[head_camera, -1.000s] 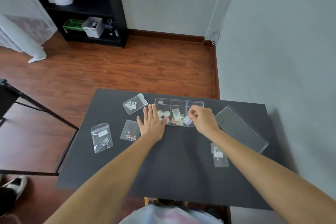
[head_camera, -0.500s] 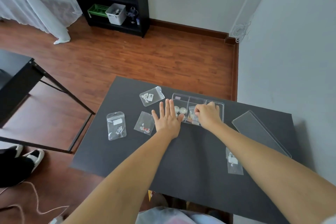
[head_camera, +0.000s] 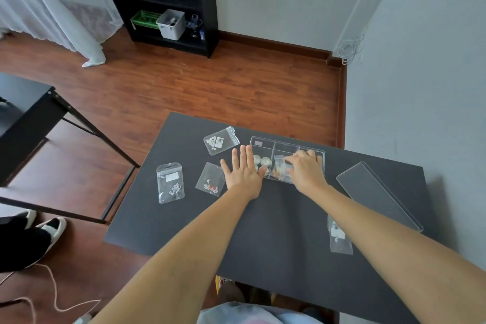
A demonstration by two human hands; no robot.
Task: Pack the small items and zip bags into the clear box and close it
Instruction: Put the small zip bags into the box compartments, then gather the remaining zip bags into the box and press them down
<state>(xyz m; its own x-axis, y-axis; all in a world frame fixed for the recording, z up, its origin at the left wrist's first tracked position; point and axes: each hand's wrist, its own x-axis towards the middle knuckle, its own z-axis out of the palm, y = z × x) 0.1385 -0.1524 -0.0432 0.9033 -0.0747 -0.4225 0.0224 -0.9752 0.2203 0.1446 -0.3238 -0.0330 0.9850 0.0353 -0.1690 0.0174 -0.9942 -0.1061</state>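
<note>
Head cam: your left hand (head_camera: 243,172) lies flat on the black table (head_camera: 276,231), fingers spread, holding nothing, thumb against the left end of the clear box (head_camera: 286,146). Your right hand (head_camera: 305,169) reaches into the box's middle compartment, fingers curled down on a small zip bag (head_camera: 280,166) there. The box lid (head_camera: 378,193) lies off to the right.
</note>
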